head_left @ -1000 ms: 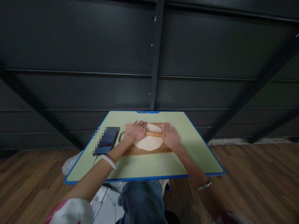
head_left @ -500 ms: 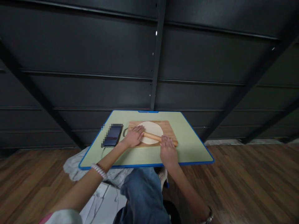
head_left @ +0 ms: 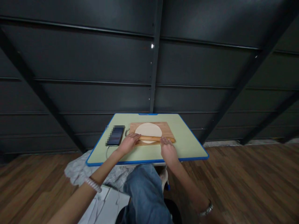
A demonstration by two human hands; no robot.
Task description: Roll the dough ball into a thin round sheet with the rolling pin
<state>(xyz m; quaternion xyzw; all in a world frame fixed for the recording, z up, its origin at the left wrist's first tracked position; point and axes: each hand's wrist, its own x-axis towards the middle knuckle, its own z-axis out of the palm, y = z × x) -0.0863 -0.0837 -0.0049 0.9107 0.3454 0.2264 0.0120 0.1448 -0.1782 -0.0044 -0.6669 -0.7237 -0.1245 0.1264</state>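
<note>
Both my hands are flat on the wooden rolling pin (head_left: 153, 138), palms down and fingers stretched out, not curled around it. My left hand (head_left: 129, 142) sits on the pin's left end and my right hand (head_left: 167, 149) on the right part, well apart from each other, with the bare middle of the pin showing between them. The pin lies crosswise along the near edge of the flat round of dough (head_left: 148, 131), just touching its lower rim. The dough is a pale disc, pretty even, lying in the middle of the wooden cutting board (head_left: 167, 128), a bit below the center of the frame.

The board sits on a pale green tabletop (head_left: 187, 146) with a blue rim. Just left of the board there's my phone (head_left: 116, 135), dark screen up, with a cable running off its near end toward the tabletop's edge. I've got a white beaded bracelet (head_left: 93, 184) on my left wrist and a metal watch (head_left: 205, 209) on my right. My jeans-covered knee (head_left: 142, 186) pokes out below the tabletop at the bottom center, and there's wood floor (head_left: 252, 180) on both sides. A dark metal panelled wall (head_left: 93, 62) fills the upper half.
</note>
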